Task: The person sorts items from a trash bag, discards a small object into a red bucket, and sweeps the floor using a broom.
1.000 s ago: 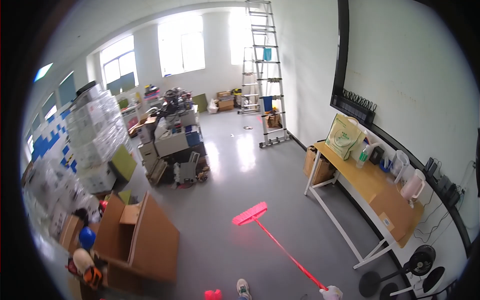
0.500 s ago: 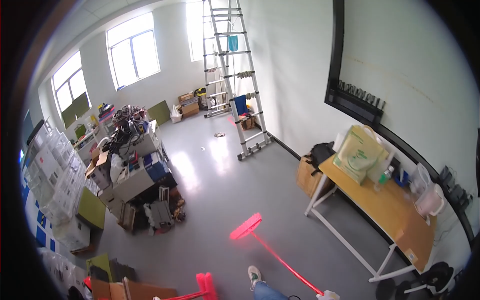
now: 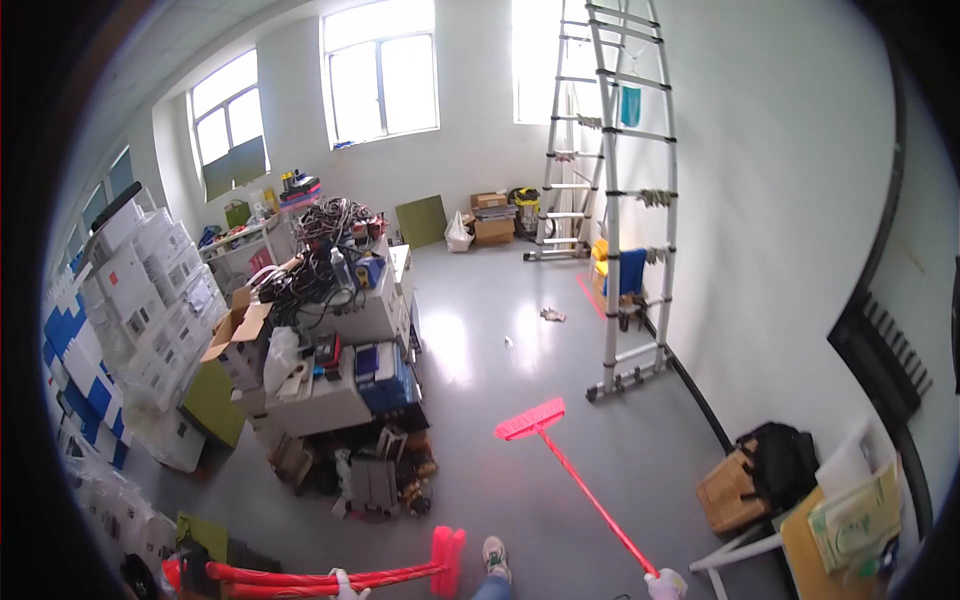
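Observation:
In my gloved right hand [image 3: 667,585], closed round the end of its handle, is a red broom [image 3: 595,500]. Its bristled pink-red head [image 3: 531,419] points away from me, at or just above the grey floor. My gloved left hand [image 3: 345,587] shows only partly at the lower edge, closed on a pair of red brooms [image 3: 285,582] held roughly level. Their bristle heads [image 3: 448,562] are side by side at the right end, near my shoe [image 3: 495,556]. The other ends of the handles run off to the lower left.
A tall folding ladder [image 3: 668,230] stands by the right wall, gloves and cloths hanging from it. Left of the floor [image 3: 470,455], cabinets [image 3: 315,408] carry tangled cables and boxes. A cardboard box [image 3: 727,494] with a black backpack [image 3: 780,465] sits before the table [image 3: 808,540] at right.
My view has turned left, so the ladder and table sit further right in it. More of the left brooms' handles and of my left hand shows. My right hand still holds its broom.

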`<state>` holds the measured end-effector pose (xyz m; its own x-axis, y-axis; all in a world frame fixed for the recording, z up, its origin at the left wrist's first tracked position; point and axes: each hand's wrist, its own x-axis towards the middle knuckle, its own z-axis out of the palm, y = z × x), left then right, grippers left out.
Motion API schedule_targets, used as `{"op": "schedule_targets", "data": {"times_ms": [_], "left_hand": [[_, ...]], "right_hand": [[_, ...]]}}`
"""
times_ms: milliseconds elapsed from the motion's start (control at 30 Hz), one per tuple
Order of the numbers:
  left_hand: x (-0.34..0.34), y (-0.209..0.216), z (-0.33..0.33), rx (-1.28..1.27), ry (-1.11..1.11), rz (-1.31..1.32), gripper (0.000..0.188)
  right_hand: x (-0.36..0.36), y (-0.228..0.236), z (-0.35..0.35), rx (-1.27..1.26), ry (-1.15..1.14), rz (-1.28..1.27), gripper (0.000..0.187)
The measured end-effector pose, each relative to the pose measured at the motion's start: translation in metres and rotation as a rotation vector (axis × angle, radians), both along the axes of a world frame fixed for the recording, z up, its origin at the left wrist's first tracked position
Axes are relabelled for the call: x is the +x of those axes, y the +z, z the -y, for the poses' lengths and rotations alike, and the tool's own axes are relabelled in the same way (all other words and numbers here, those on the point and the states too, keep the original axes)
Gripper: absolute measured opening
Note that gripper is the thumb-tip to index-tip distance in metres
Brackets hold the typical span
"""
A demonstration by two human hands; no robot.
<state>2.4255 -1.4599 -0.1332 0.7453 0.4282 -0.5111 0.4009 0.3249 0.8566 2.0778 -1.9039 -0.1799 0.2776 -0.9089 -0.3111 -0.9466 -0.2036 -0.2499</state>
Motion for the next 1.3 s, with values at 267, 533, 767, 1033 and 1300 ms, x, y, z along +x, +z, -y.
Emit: {"op": "schedule_targets", "data": {"times_ms": [267,533,767,1033,1300], "left_hand": [[0.243,0.028,0.195,0.048,-0.279,0.011,0.027],[0.437,0.018,0.358,-0.016,-0.343,0.081,0.022],[0.595,0.03,0.469,0.003,-0.167,0.143,0.023],[0.762,0.064,0.577,-0.01,-0.173,0.188,0.02],[0.995,0.038,0.668,-0.083,-0.119,0.078,0.033]], "right_hand": [[0.184,0.041,0.097,0.075,-0.031,-0.126,0.04],[0.362,0.015,0.202,0.153,-0.062,-0.139,0.04],[0.585,-0.006,0.387,0.063,0.066,-0.158,0.039],[0.844,0.003,0.551,-0.048,0.283,-0.101,0.037],[1.039,0.032,0.612,-0.009,0.233,-0.088,0.037]]}}
